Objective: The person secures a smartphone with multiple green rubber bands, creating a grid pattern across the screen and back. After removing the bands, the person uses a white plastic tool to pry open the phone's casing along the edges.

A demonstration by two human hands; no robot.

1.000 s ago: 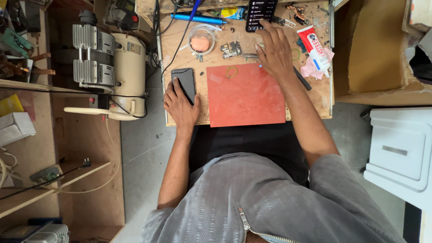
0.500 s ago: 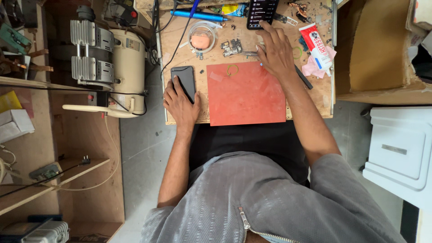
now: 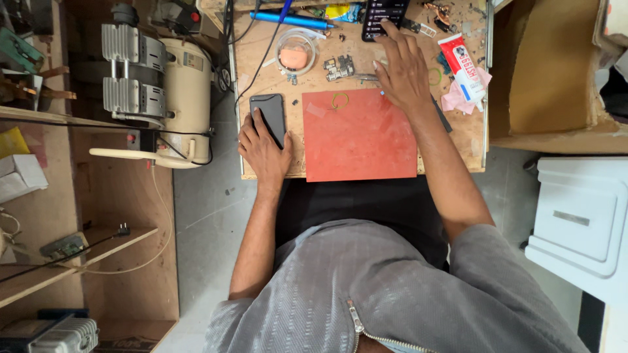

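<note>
Resting flat, open: left hand on one dark phone; right hand touching second phone.

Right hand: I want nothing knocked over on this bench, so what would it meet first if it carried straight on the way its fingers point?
The right hand points up the workbench. Its fingertip already seems to reach the lit phone, so that comes first; actual contact is unclear.
</note>
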